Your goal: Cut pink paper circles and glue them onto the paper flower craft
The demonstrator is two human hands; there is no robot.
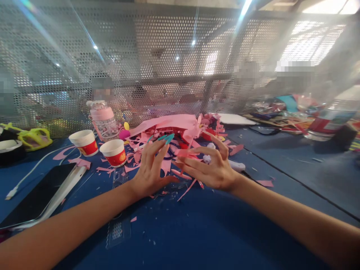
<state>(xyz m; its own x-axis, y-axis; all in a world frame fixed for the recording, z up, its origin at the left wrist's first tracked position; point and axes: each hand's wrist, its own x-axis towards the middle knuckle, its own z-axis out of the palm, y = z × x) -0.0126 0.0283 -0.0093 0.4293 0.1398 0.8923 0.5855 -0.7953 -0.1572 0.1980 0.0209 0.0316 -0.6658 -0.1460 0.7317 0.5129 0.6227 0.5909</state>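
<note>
"At the fingertips of the right hand [218, 170], what is that?"

"A small pink piece [186, 153], flat and narrow, over the middle of the blue table [197, 232]. The fingers reach it, but it blurs there; I can't tell whether they pinch it or only touch it."

"And the left hand [149, 170]?"

"Released: fingers arched and spread, thumb apart, nothing in its grasp that I can see. Long teal tips [169, 138] show at the ends of its fingers."

"How would the piece handle?"

"Light, I'd judge, and limp, like thin paper or foam sheet. It would probably crease or tear if tugged, and it shouldn't be slippery. I'd take it lightly by one edge, between thumb and forefinger."

"Its looks?"

"Reddish pink, almost see-through in the blur, with no clear outline. It matches the heap of pink scraps [139, 146] just behind the hands, where a broad pink sheet [165, 123] lies across the top."

"Farther out?"

"Left of the heap, two red-and-white paper cups [114, 157] stand near a pink-lidded bottle [104, 116]. A dark-screened phone [45, 191] lies nearer the left forearm, and behind everything rises a perforated screen [168, 45]."
</note>
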